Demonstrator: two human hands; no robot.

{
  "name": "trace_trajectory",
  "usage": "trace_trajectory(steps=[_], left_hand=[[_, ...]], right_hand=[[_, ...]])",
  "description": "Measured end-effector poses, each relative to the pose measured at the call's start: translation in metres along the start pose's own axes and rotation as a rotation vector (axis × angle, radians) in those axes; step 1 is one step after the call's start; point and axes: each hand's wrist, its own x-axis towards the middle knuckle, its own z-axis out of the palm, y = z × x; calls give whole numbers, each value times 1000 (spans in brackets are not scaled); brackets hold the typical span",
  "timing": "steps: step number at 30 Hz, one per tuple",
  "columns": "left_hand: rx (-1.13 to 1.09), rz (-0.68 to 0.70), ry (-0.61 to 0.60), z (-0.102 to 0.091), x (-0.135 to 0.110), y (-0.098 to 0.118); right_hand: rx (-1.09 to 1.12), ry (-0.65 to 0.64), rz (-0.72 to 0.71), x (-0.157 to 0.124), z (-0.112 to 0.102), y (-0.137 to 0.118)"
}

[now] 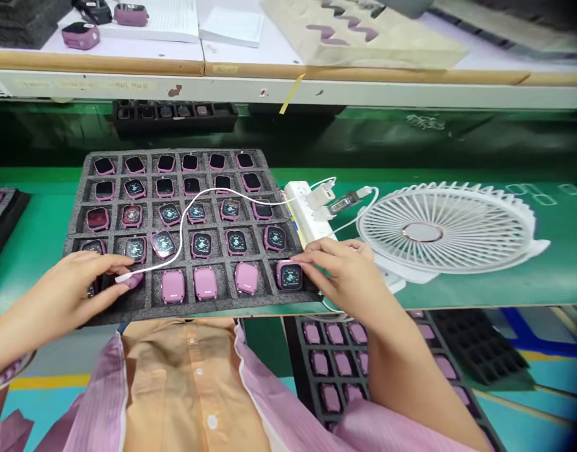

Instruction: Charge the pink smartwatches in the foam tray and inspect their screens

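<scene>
A black foam tray (151, 300) with rows of compartments lies on the green bench, holding purple smartwatch bodies. Some screens are dark, others show lit dials. At the tray's front left, my left hand (76, 285) pinches the plug end of a white charging cable (181, 235), close over a purple watch (135, 280) that my fingers partly cover. The fingertips of my right hand (347, 276) grip the edge of a lit smartwatch (289, 275) in the front right compartment. Between the hands, several watches lie back side up, such as this pink-purple one (205, 283).
A white power strip (311, 210) with plugged-in adapters stands right of the tray, beside a white fan (446, 229). The cable crosses the tray. Behind runs a shelf edge (363, 88), with more watches on top. Another tray of watches (339, 361) sits below the bench's front edge.
</scene>
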Motion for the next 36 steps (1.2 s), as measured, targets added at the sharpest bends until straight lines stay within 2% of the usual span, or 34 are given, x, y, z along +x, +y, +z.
trace_trajectory(steps=[4, 6, 10, 13, 15, 18, 21, 24, 27, 31, 36], left_hand=[[-176, -144, -37, 1, -2, -14], [-180, -187, -45, 6, -5, -12], [-160, -213, -88, 9, -9, -2], [-177, -199, -144, 7, -7, 3], [-164, -187, -160, 5, -5, 4], [-159, -158, -178, 5, -3, 4], [-186, -145, -228, 3, 0, 6], [-205, -165, -273, 1, 4, 8], [-200, -170, -286, -1, 7, 9], [-219, -148, -297, -3, 8, 8], [-232, -200, -311, -5, 8, 3]], right_hand=[[-159, 170, 122, 4, -3, -12], [-117, 201, 117, 7, -5, -24], [145, 51, -53, 12, -4, -52], [189, -46, -151, 13, -3, -64], [228, -63, -180, 13, -6, -65], [313, -40, -148, 16, -10, -59], [228, -12, -150, 22, -5, -52], [94, 8, -193, 28, 9, -47], [86, -5, -201, 30, 20, -44], [101, -10, -178, 28, 23, -46], [84, -9, -94, 21, 23, -51]])
